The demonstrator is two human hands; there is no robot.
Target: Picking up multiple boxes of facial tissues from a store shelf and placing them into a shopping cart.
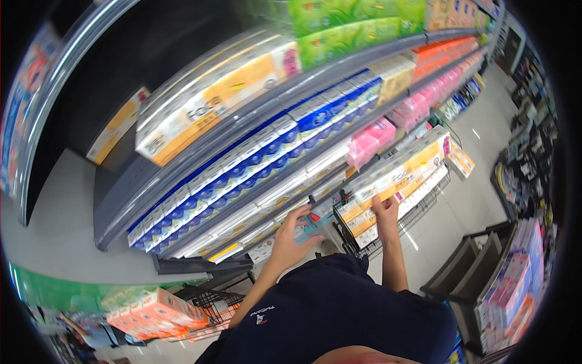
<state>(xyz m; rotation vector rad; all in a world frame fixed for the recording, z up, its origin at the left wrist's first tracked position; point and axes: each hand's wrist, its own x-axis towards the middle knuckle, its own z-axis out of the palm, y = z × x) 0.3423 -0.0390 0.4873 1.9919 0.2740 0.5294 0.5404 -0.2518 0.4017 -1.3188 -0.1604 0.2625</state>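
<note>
My right hand [386, 214] has its curled fingers at the lower front edge of a long white-and-orange pack of boxed tissues [402, 168]. This pack is the top one of several similar packs in a black wire basket [411, 226]. To its left, my left hand [292, 239] is raised in front of the lower shelves, fingers apart and nothing in it. Another long white-and-orange tissue pack [218, 100] lies on the upper grey shelf, its printed front facing me. A smaller orange-and-white pack end [117, 129] shows deeper on that shelf, left of the long pack.
Blue-and-white tissue packs [254, 164] fill the shelf below, with pink packs [373, 141] lower down. Green packs [348, 43] stand at the upper right. A grey bin [468, 259] stands on the tiled floor at right. Orange boxes [154, 314] sit behind at lower left.
</note>
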